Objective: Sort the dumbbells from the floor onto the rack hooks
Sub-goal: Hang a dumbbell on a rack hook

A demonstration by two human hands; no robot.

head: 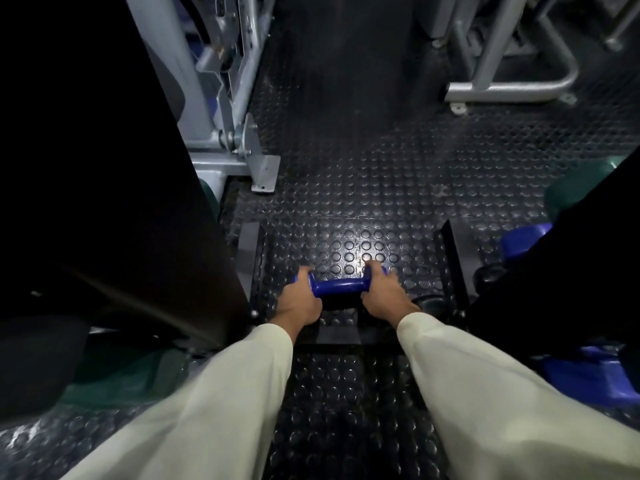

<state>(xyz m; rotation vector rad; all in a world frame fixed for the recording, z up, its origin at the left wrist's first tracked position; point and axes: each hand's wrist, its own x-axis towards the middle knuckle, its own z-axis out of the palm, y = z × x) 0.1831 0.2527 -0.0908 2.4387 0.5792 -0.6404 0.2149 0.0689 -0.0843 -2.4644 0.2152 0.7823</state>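
Observation:
A blue dumbbell point(337, 286) lies crosswise low over the studded rubber floor, between the dark rails of the rack base point(450, 258). My left hand point(299, 301) grips its left head, fingers curled round it. My right hand point(382, 292) grips the right head, with some fingers spread out past it. Both heads are mostly hidden by my hands; only the handle shows plainly. Whether the dumbbell touches the floor I cannot tell.
At the right edge sit more blue dumbbells point(519, 242) point(588, 368), a green one point(571, 188) and a black one point(488, 275). A dark rack panel point(104, 168) fills the left. Grey machine frames point(228, 98) point(502, 81) stand farther away.

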